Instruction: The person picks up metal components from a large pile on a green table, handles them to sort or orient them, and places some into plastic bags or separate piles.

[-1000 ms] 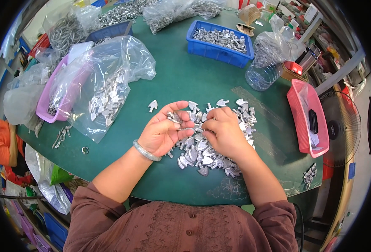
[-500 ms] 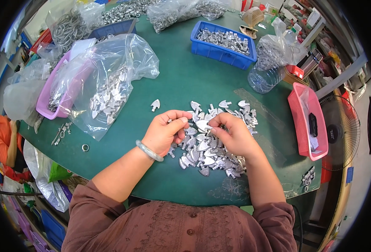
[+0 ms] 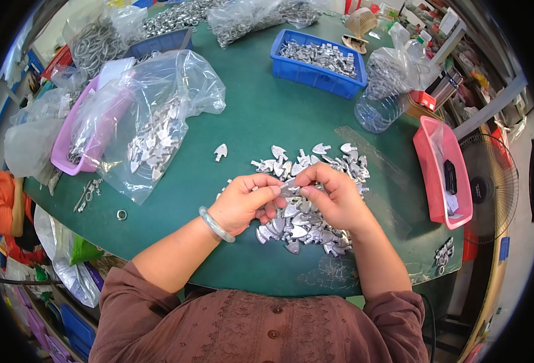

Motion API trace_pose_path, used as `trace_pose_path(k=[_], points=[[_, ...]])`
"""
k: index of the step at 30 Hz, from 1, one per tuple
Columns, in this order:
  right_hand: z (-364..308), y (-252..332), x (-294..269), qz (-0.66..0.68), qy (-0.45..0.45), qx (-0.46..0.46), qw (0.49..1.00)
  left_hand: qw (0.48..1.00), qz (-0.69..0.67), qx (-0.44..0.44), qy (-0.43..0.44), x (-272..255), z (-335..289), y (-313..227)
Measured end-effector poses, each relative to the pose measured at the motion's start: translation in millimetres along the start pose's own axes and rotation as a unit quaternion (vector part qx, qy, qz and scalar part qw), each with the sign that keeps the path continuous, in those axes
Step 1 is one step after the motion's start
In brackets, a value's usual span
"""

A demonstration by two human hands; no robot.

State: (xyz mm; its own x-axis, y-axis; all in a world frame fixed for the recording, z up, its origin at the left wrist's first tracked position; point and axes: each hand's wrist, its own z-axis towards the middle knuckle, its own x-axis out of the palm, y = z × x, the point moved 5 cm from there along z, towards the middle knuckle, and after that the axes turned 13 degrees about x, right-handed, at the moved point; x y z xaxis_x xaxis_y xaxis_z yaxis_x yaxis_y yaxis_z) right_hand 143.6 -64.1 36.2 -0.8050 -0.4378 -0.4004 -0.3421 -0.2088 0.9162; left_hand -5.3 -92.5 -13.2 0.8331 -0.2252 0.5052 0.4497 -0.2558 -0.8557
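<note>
Both hands meet over a pile of small silver arrowhead-shaped metal pieces [image 3: 297, 231] on the green table. My left hand [image 3: 246, 202], with a pale bangle at the wrist, pinches one end of a grey metal piece [image 3: 289, 189] between thumb and fingers. Closed on the other end of that piece is my right hand [image 3: 330, 192]. The fingertips partly cover it, so its full shape does not show. A single arrowhead piece [image 3: 220, 152] lies apart, left of the pile.
At the left, a clear plastic bag [image 3: 158, 130] of metal pieces lies by a purple basket [image 3: 63, 140]. A blue bin [image 3: 277, 62] of small parts stands at the back, a pink basket [image 3: 425, 169] at right. A metal ring [image 3: 121, 215] rests near the left edge. Someone in orange sits far left.
My hands have come closer together, the left moving right and slightly down. Both now grip one metal piece between them; earlier they were apart.
</note>
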Motion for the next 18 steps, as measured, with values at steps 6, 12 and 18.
trace_pose_path(k=[6,12,18], points=[[-2.5,19.7,2.0,-0.044,-0.004,-0.104,0.994,0.997,-0.049,0.032,0.045,1.5,2.5,2.5],[-4.8,22.2,4.5,0.022,-0.006,-0.086,0.996,0.983,-0.170,0.016,0.073,0.0,3.8,7.4],[1.2,5.9,-8.4,-0.058,-0.086,-0.074,0.992,0.964,-0.258,0.023,0.066,0.2,7.7,0.0]])
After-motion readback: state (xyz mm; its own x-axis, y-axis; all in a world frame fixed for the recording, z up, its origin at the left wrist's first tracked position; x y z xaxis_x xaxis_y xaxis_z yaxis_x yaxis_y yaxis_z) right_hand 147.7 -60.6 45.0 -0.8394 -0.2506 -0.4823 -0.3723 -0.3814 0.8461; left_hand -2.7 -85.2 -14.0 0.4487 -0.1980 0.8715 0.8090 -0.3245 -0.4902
